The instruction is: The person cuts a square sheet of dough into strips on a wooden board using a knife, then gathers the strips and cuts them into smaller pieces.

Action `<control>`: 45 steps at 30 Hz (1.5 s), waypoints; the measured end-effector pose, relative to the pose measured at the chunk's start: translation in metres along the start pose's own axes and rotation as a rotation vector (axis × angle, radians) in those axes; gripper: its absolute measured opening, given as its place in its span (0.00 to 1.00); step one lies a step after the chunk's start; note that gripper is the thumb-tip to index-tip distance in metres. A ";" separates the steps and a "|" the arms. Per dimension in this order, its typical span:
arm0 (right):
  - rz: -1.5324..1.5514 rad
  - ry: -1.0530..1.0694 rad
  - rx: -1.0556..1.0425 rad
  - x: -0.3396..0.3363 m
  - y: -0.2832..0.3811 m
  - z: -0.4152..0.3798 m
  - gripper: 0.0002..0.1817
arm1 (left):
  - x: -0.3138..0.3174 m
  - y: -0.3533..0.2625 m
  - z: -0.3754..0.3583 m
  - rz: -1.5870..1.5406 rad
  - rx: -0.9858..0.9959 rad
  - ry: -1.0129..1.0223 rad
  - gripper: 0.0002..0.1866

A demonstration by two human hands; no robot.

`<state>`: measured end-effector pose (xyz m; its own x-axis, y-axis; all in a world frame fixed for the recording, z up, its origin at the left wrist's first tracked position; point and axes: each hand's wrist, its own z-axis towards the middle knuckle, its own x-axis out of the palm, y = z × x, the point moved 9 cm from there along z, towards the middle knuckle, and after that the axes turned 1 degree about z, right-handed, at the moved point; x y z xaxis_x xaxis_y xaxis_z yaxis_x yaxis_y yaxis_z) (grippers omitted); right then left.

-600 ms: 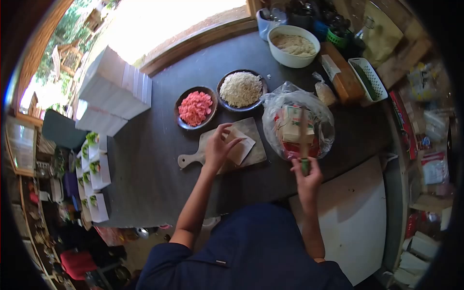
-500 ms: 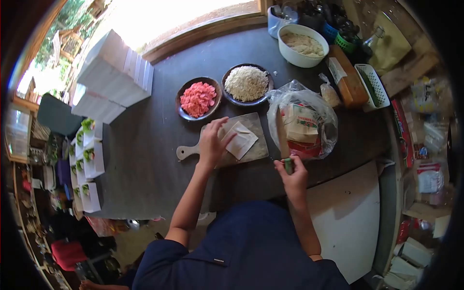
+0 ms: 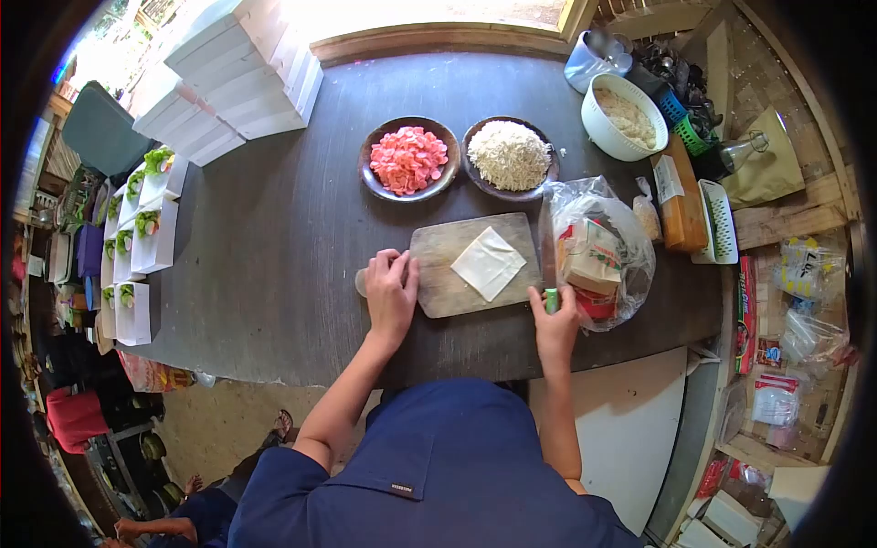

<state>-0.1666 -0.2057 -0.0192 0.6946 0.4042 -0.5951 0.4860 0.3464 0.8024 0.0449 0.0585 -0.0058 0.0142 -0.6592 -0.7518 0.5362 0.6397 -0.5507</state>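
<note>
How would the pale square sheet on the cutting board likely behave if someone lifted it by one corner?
The square sheet lies thin and flat on the cutting board, so it probably droops limply. It looks light, and may tear if pulled hard.

bare tabletop [image 3: 274, 247] left of cutting board [image 3: 448, 274], plastic bag [image 3: 598, 247] crowding right

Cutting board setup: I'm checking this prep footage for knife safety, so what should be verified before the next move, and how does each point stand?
1. Left hand steadies the cutting board at its handle end: ok.
2. Left fingers away from the pale wrapper sheet: ok, apart.
3. Wrapper sheet flat on the board: ok.
4. Right hand grips the green-handled knife: ok.
5. Blade edge direction: cannot tell.
6. Plastic bag clear of the knife: not ok, it sits right beside the blade.
</note>
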 end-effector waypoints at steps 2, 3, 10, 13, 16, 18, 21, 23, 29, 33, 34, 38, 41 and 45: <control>-0.082 -0.048 -0.073 -0.012 -0.003 0.003 0.21 | 0.000 -0.008 -0.008 -0.002 0.010 0.006 0.17; -0.080 -0.053 -0.065 -0.015 -0.009 0.004 0.20 | -0.001 -0.016 -0.008 -0.005 0.030 0.008 0.20; -0.143 0.017 0.007 -0.026 0.009 -0.017 0.22 | 0.035 -0.107 -0.009 -0.011 0.261 0.239 0.55; -0.149 -0.062 -0.050 -0.028 0.013 -0.029 0.21 | 0.056 -0.127 -0.009 -0.009 0.307 0.247 0.59; -0.163 -0.077 -0.120 -0.030 0.025 -0.037 0.17 | 0.071 -0.123 -0.005 -0.001 0.334 0.254 0.57; -0.177 -0.064 -0.079 -0.032 0.023 -0.039 0.17 | 0.073 -0.116 -0.001 -0.093 0.333 0.273 0.53; -0.181 -0.043 -0.040 -0.028 0.020 -0.046 0.16 | 0.068 -0.106 0.001 -0.084 0.406 0.324 0.48; -0.098 -0.008 0.002 -0.023 0.013 -0.049 0.15 | 0.064 -0.098 0.005 -0.121 0.403 0.378 0.45; -0.100 0.006 -0.077 -0.017 0.043 -0.051 0.17 | 0.058 -0.093 0.003 -0.048 0.570 0.405 0.32; -0.311 0.083 -0.201 -0.007 0.062 -0.055 0.25 | 0.067 -0.098 -0.002 0.003 0.559 0.410 0.32; -0.306 0.078 -0.193 -0.006 0.063 -0.056 0.25 | 0.069 -0.100 -0.002 0.049 0.562 0.390 0.31; -0.464 0.143 -0.272 0.004 0.078 -0.064 0.32 | 0.069 -0.109 0.001 0.087 0.533 0.357 0.28; -0.522 0.186 -0.261 0.006 0.084 -0.073 0.34 | 0.074 -0.101 0.004 0.032 0.491 0.386 0.25; -0.493 0.237 -0.215 0.014 0.079 -0.079 0.35 | 0.075 -0.097 0.008 -0.045 0.473 0.376 0.22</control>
<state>-0.1607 -0.1061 0.0325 0.2643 0.3209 -0.9095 0.5857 0.6958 0.4157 0.0004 -0.0563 -0.0054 -0.2703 -0.4410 -0.8558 0.8479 0.3121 -0.4286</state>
